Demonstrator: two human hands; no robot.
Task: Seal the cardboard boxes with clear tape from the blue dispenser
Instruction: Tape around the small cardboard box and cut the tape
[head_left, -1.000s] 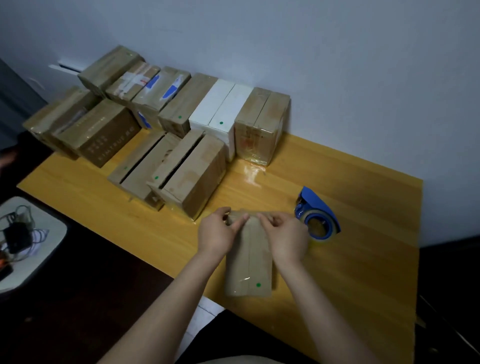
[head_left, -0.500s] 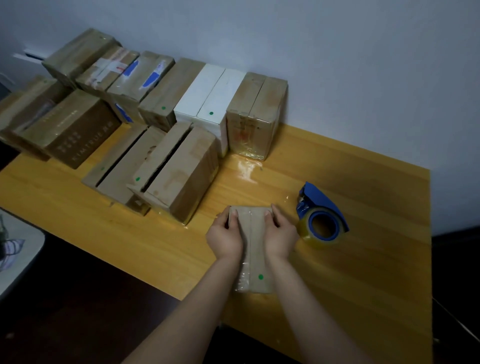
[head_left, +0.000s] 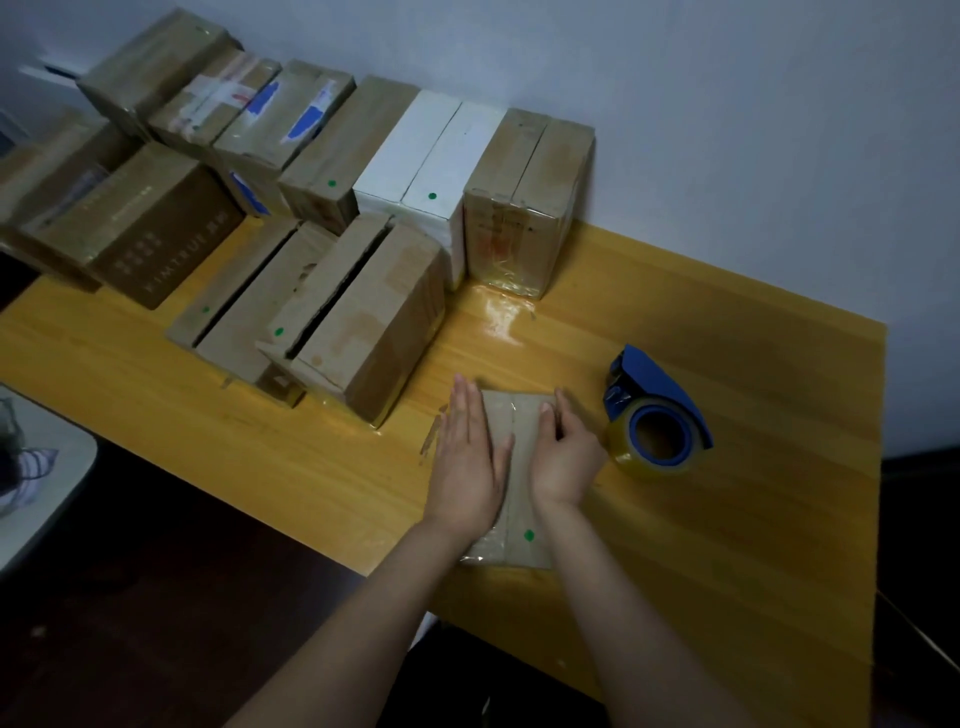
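Observation:
A small flat cardboard box lies on the wooden table near its front edge, with clear tape along its middle seam and a green dot near its close end. My left hand lies flat on the box's left half with straight fingers. My right hand rests on the right half, thumb on top and fingers over the right edge. The blue tape dispenser with its clear roll stands on the table just right of my right hand, apart from it.
Several cardboard boxes and a white box stand in rows against the wall, back left. A box wrapped in clear tape stands at the row's right end. A grey surface sits left of the table.
My hands slid from the box's far end, where the fingertips pinched, back onto its top. The left hand now lies flat and further out over the left edge.

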